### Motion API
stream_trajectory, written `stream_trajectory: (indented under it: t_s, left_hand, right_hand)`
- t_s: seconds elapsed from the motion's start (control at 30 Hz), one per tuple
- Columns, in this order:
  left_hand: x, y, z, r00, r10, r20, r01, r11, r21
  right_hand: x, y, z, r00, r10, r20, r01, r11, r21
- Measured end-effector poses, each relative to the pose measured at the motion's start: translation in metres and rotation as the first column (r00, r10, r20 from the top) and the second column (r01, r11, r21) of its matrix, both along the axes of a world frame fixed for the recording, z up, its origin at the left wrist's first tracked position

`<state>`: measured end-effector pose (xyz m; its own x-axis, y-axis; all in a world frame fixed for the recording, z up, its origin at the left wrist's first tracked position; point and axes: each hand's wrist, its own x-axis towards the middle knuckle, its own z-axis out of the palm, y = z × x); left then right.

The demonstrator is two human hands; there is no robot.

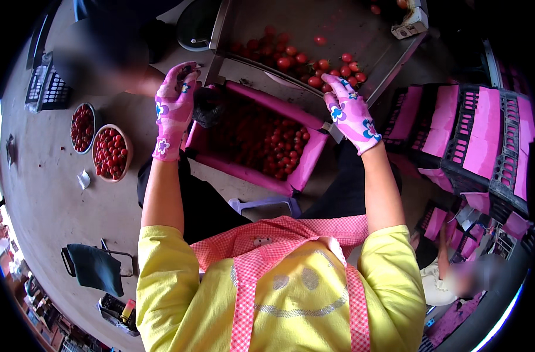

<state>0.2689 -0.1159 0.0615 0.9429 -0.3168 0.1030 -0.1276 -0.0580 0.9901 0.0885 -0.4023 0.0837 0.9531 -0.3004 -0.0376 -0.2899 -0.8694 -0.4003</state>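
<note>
Round red tomatoes [301,58] in a grey metal tray [355,35] stretch leftward from beside the nearer, pink-floral-gloved right hand [346,108], fingers loosely parted; the matching-gloved left hand [174,105] curls, grip unclear.

The crate [310,163] is showing a smooth pink lining, though whether of paper or thin plastic cannot be told. Beyond the crate, the tray [349,29] is looking like dull metal, while its tomatoes [284,63] are gleaming, glossy and smooth-skinned. Above the crate's sides, matt cloth gloves [163,117] are covering the left hand [176,108] and right hand [350,111]. Left of the crate, a bowl [128,161] is looking like smooth plastic. To its right, stacked crates [466,120] are showing dark plastic. Nearer than the crate, a lilac stool [267,202] is showing smooth plastic, the checked apron [359,305] is looking like matt cloth, and silvery dots are glinting on the cloth shirt [302,308].
</note>
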Motion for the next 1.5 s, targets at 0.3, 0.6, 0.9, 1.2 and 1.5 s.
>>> stream_trajectory:
  t_s: [0.3, 0.6, 0.9, 1.2, 1.5]
  left_hand:
    - [0.051, -0.04, 0.019, 0.973, 0.033, 0.23, -0.077, 0.979, 0.186]
    - [0.044, -0.028, 0.003, 0.973, -0.02, 0.229, -0.057, 0.944, 0.325]
    - [0.018, 0.011, -0.016, 0.971, 0.001, -0.238, 0.098, 0.91, 0.404]
    - [0.014, 0.024, -0.037, 0.984, -0.053, -0.168, 0.142, 0.805, 0.576]
    - [0.013, 0.022, -0.032, 0.988, -0.145, -0.06, 0.143, 0.675, 0.724]
  right_hand:
    - [-0.013, 0.007, 0.011, 0.997, 0.062, -0.038, -0.065, 0.995, -0.081]
    - [-0.007, 0.014, 0.01, 0.997, 0.079, 0.01, -0.08, 0.996, 0.031]
    - [0.001, 0.017, -0.006, 0.996, 0.054, -0.072, -0.057, 0.997, -0.042]
    - [0.04, 0.055, -0.018, 0.949, 0.265, 0.173, -0.265, 0.964, -0.022]
    - [0.119, 0.099, -0.047, 0.975, 0.221, 0.027, -0.207, 0.943, -0.262]
